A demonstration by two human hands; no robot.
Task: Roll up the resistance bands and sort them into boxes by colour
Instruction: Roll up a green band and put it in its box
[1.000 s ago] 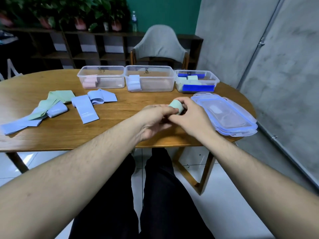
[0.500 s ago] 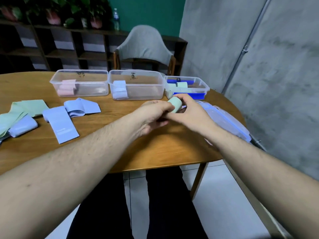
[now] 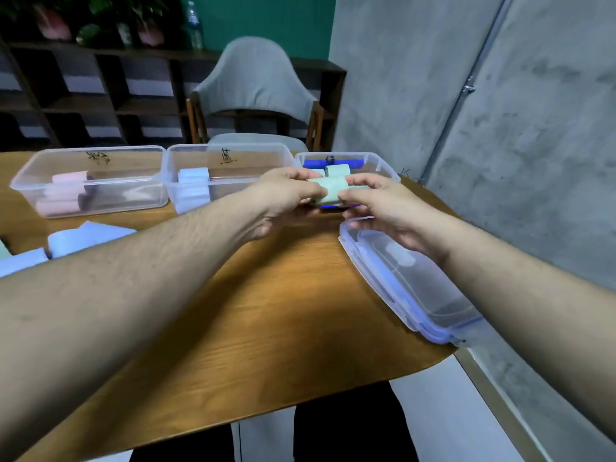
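Observation:
Both hands hold one rolled green band [image 3: 328, 192] just in front of the right-hand clear box [image 3: 378, 163]. My left hand [image 3: 283, 198] pinches its left end and my right hand [image 3: 383, 205] pinches its right end. That box holds another green roll [image 3: 338, 170] and something dark blue. The middle box [image 3: 230, 155] contains light blue rolls [image 3: 193, 181], and the left box [image 3: 90, 155] contains pink rolls [image 3: 66, 188]. Unrolled light blue bands [image 3: 76, 238] lie on the table at the left edge.
A stack of clear lids with blue seals [image 3: 410, 281] lies at the table's right edge, under my right wrist. The wooden table [image 3: 266, 311] ends close to a grey wall on the right. A grey chair [image 3: 256, 91] stands behind the boxes.
Both hands have carried the green roll away from me, up to the front of the right-hand box. The view has swung to the right and closer.

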